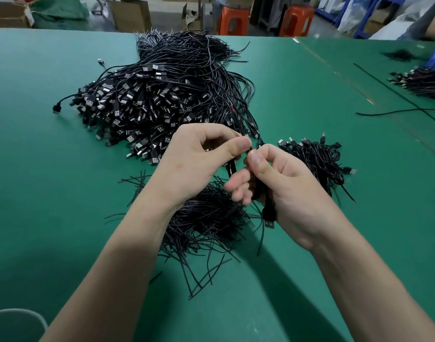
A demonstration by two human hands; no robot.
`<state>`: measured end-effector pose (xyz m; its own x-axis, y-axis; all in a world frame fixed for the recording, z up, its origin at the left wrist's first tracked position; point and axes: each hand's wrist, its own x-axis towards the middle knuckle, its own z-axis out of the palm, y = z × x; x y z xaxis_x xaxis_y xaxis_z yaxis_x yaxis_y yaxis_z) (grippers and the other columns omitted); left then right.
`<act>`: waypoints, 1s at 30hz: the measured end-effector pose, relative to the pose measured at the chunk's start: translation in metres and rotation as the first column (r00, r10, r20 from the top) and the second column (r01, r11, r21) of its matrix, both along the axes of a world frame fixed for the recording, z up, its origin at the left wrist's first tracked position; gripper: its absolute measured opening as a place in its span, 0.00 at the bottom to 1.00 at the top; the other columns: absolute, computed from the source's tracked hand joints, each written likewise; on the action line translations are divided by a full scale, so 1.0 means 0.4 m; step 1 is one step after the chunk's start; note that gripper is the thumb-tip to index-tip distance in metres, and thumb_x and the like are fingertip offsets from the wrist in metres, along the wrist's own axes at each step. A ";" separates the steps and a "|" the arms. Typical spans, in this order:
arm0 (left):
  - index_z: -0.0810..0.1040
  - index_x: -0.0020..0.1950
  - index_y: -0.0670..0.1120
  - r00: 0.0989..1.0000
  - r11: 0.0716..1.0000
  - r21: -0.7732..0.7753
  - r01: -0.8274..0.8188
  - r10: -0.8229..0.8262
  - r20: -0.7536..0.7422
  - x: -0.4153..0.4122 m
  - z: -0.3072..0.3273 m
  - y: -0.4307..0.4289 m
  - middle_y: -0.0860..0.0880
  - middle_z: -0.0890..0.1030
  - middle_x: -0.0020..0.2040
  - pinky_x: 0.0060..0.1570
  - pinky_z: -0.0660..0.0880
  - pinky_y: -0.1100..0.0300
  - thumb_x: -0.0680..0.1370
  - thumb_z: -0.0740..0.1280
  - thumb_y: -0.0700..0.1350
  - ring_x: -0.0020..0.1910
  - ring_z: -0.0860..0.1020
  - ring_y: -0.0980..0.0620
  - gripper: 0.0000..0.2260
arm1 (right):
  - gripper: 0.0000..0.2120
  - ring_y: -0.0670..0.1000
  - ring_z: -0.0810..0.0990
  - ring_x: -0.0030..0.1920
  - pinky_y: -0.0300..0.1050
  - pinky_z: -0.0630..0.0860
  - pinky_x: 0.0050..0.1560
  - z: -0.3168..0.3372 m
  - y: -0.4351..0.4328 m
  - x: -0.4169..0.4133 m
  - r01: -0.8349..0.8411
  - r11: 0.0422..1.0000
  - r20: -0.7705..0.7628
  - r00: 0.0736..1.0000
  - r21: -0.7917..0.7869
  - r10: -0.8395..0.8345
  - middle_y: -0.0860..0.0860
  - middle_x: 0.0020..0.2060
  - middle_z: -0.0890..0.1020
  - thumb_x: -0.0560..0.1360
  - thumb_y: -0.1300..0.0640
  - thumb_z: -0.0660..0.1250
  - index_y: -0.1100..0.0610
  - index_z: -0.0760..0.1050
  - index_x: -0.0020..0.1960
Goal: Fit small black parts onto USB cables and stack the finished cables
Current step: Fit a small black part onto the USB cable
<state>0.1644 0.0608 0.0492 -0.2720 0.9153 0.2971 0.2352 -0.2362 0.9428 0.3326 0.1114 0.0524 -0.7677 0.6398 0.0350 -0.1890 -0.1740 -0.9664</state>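
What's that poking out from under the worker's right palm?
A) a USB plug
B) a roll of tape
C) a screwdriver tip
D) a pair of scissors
A: the right hand grips a USB cable, and its metal-tipped plug hangs out below the palm, while the left hand pinches a thin black piece at the fingertips.
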 end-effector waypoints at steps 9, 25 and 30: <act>0.87 0.42 0.49 0.996 0.997 0.001 -0.079 0.079 0.044 0.004 -0.014 0.010 0.51 0.83 0.34 0.32 0.74 0.66 0.78 0.75 0.45 0.29 0.75 0.58 0.05 | 0.16 0.51 0.84 0.46 0.58 0.80 0.49 -0.027 -0.046 -0.015 0.221 0.851 0.324 0.856 0.476 -0.403 0.49 0.45 0.83 0.85 0.44 0.54 0.55 0.72 0.50; 0.83 0.58 0.51 0.956 0.968 -0.088 -0.233 0.212 -0.200 -0.023 0.003 -0.008 0.55 0.84 0.52 0.46 0.76 0.65 0.75 0.77 0.51 0.46 0.82 0.59 0.13 | 0.18 0.50 0.70 0.32 0.52 0.64 0.34 -0.024 -0.012 0.009 -0.193 0.630 0.569 0.672 0.753 -0.474 0.46 0.31 0.72 0.85 0.43 0.50 0.50 0.59 0.40; 0.81 0.64 0.53 0.575 0.988 0.031 -0.152 0.114 -0.810 -0.017 0.047 -0.034 0.54 0.80 0.60 0.64 0.72 0.54 0.83 0.59 0.59 0.60 0.76 0.52 0.18 | 0.15 0.57 0.67 0.32 0.53 0.56 0.32 -0.013 0.012 0.006 -0.566 0.270 0.582 0.492 0.779 -0.647 0.46 0.31 0.68 0.86 0.45 0.48 0.53 0.59 0.46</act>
